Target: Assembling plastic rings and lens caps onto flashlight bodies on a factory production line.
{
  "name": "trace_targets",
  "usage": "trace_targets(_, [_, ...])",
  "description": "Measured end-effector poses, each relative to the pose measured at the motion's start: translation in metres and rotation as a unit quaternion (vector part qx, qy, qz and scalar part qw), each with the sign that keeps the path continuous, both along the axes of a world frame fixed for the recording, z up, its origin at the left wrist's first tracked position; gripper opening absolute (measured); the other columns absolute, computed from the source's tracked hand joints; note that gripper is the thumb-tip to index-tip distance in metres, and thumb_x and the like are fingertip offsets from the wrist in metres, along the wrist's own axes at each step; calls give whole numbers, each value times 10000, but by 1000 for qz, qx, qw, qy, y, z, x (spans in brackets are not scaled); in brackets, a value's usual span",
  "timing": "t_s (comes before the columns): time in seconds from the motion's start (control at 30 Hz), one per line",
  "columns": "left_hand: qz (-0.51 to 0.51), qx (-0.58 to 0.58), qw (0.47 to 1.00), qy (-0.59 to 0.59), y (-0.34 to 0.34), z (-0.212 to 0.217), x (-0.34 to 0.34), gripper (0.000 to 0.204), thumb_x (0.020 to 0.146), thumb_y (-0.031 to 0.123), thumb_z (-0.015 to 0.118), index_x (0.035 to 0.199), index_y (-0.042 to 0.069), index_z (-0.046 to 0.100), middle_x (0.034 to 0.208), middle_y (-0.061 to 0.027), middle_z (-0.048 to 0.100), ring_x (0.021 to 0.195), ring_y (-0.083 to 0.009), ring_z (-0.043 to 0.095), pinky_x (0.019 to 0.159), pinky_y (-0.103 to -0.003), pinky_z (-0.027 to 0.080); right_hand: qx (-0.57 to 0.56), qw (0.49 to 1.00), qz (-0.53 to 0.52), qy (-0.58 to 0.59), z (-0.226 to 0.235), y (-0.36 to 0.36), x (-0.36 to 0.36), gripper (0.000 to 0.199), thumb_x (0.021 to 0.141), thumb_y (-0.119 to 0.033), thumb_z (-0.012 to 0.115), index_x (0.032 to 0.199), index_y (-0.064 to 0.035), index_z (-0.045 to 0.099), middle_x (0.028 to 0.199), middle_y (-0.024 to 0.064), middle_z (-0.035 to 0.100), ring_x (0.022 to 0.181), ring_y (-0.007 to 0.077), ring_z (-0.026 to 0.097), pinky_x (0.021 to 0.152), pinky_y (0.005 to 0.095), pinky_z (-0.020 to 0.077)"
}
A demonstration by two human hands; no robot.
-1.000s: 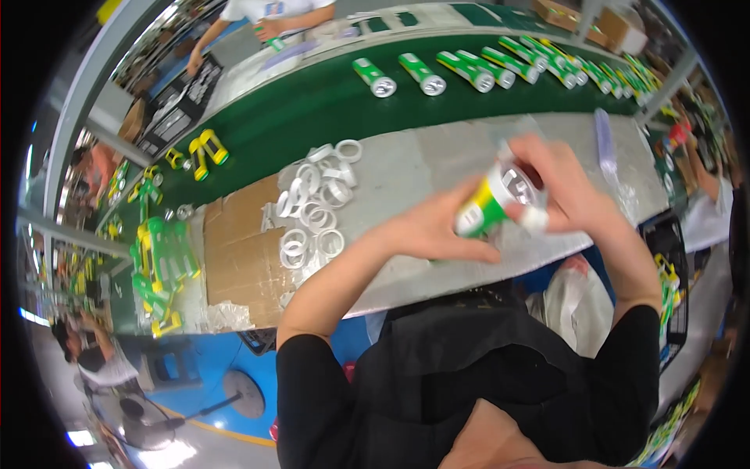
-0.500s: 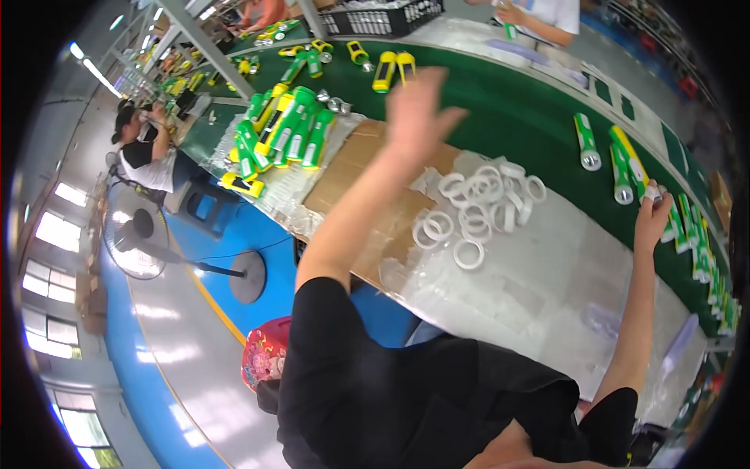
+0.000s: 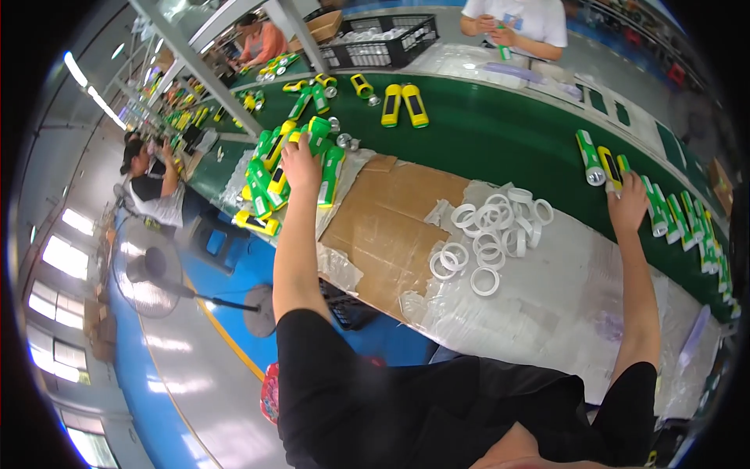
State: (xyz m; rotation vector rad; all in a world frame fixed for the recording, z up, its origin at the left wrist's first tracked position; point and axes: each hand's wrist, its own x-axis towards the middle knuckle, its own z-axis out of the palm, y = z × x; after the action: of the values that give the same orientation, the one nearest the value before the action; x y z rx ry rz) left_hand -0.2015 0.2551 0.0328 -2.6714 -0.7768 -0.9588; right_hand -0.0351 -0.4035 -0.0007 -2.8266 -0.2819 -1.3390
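At the left, my left hand (image 3: 301, 166) is on a heap of green and yellow flashlights (image 3: 331, 176), its fingers closed on a green one near the top. Its fingertips are partly hidden among the bodies. My right hand (image 3: 628, 206) reaches the green belt (image 3: 500, 117) at the right, fingers closed round the lower end of a yellow flashlight with a dark panel (image 3: 608, 166). Beside it lie a green flashlight (image 3: 589, 156) with a clear lens end and a row of several similar green flashlights (image 3: 678, 219). White rings (image 3: 486, 234) lie in a loose pile between my arms.
Brown cardboard (image 3: 391, 215) and clear plastic cover the worktable. Two yellow flashlights (image 3: 403, 105) lie on the belt ahead. Beyond stand a black crate (image 3: 383, 47) and a co-worker in a white shirt (image 3: 531, 23). A metal post (image 3: 199, 66) rises at the left; a fan (image 3: 148, 266) stands on the floor.
My left hand has swung from above the belt left onto the flashlight heap. My right hand stays among the flashlights at the right. The whole view has shifted slightly.
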Motion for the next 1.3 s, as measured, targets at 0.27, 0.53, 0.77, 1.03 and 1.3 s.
trace_targets(0.27, [-439, -527, 720, -109, -251, 27, -17, 643, 782, 115, 792, 1337, 24, 480, 1094, -84, 609, 951, -138, 608, 771, -293, 525, 376, 710, 465, 372, 39, 110, -124, 328, 935, -110, 603, 1252, -39, 562, 1089, 62, 659, 1031, 139, 616, 866, 300, 499])
trace_targets(0.53, [-672, -397, 622, 63, -409, -10, -63, 515, 851, 68, 721, 1315, 17, 502, 1105, -77, 627, 946, -149, 609, 807, -290, 517, 678, 483, 389, 394, 53, 44, -250, 471, 930, -235, 636, 1316, -29, 463, 1098, 122, 627, 956, 206, 650, 843, 364, 532])
trace_targets(0.77, [-711, -594, 355, 126, -511, 12, -60, 359, 1037, 276, 444, 1043, -17, 652, 992, -83, 654, 882, -149, 603, 798, -293, 483, 630, 429, 423, 490, 39, -18, -325, 601, 843, -323, 724, 1294, -25, 462, 992, 116, 624, 861, 206, 637, 763, 346, 530])
trace_targets(1.03, [-790, -395, 467, 30, -532, -10, -104, 391, 1048, 264, 357, 1051, -3, 643, 1090, -139, 641, 1038, -274, 582, 917, -378, 439, 673, 533, 330, 393, 23, -20, -347, 443, 969, -339, 592, 1289, -55, 477, 1090, 60, 572, 999, 145, 564, 846, 293, 480])
trace_targets(1.3, [-757, -461, 463, 31, -544, -30, -97, 354, 960, 225, 529, 1239, 12, 578, 1271, -158, 577, 1209, -357, 508, 993, -429, 379, 764, 470, 280, 343, 1, -29, -343, 425, 974, -330, 572, 1294, -68, 476, 973, 77, 586, 850, 154, 590, 725, 288, 483])
